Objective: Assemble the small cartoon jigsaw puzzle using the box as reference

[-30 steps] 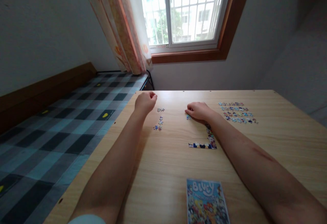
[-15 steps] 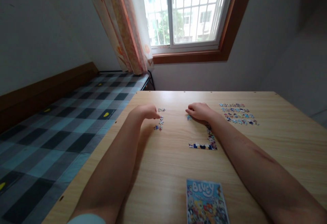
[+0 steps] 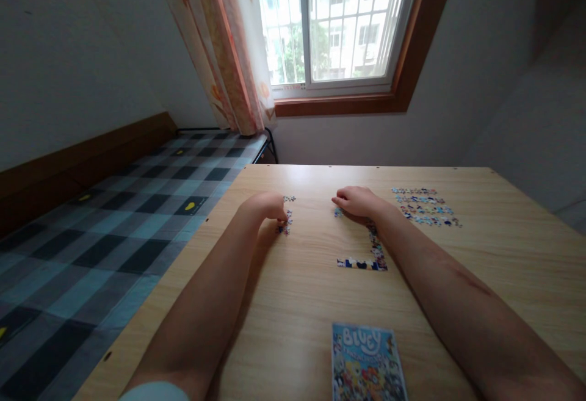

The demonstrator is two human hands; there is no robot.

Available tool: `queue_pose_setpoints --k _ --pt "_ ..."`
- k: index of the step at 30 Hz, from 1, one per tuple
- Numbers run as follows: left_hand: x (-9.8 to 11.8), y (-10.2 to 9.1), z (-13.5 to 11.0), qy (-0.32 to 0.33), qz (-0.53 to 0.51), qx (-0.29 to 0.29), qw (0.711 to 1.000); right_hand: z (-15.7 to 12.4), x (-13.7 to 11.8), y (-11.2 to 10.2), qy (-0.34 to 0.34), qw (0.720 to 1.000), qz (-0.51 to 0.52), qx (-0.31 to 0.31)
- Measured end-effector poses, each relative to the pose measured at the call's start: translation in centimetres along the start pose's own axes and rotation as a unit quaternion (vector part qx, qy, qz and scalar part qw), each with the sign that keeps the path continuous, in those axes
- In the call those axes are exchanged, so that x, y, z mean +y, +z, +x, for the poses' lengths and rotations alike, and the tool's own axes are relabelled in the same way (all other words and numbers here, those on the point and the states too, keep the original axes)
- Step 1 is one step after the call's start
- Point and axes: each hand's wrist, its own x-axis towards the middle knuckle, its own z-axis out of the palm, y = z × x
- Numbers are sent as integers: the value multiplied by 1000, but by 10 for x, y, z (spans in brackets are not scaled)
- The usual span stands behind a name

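Pale wooden surface (image 3: 293,303): left hand (image 3: 268,204) curls its fingers together on a puzzle strip (image 3: 285,225), grip unclear; right hand (image 3: 359,201) lies flat, fingers together, touching a loose piece (image 3: 337,212).

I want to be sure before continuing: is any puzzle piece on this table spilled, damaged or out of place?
Nothing stands out. The loose pieces lie in neat rows, the joined border lies flat, and the picture card lies flat near the edge.
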Motion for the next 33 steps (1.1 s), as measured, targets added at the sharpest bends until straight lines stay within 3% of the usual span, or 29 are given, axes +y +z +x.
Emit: queue_pose_setpoints --k 5,14,18,24,33 --pt "14 -1 -3 7 26 17 999 1 -1 -1 6 1000 4 -3" --pt "87 23 -13 46 35 73 996 1 7 -3 -1 999 47 -18" --pt "83 11 -22 89 26 108 990 1 17 -6 -7 991 119 -56" --pt "64 9 -11 265 -22 123 956 2 24 -5 -21 981 176 -83" --pt "70 18 -6 287 -34 103 952 7 25 0 -27 987 144 -61"
